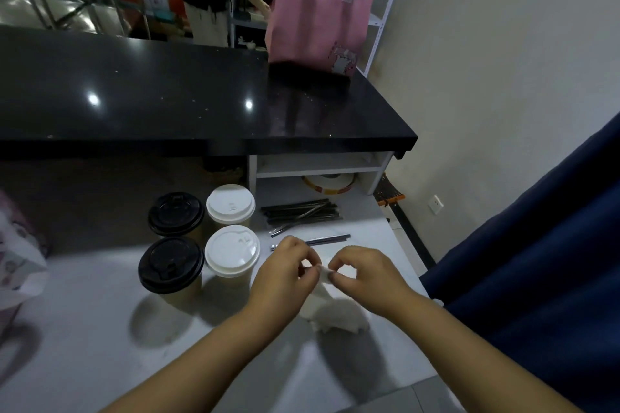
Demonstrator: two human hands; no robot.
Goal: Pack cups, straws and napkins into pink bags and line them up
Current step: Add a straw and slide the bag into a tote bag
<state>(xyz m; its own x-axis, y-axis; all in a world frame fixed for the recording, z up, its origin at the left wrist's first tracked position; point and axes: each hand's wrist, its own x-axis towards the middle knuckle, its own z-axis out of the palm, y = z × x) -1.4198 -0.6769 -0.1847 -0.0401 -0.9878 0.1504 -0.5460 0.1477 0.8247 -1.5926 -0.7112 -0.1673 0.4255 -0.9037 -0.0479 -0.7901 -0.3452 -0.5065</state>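
Two pinches on napkin, left hand and right hand, seemingly separating one sheet; pull gently, grips close together, avoiding tears.

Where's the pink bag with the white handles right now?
In the head view, the pink bag stands upright on the far right end of the black counter, beyond the straws.

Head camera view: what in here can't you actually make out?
All in the head view:
Pink bag on the black counter: its own walls hide what is inside.
Four cups: lids hide the contents.
Napkin: left hand and right hand cover its top edge.
Pinkish object at left: cut off by the frame edge.
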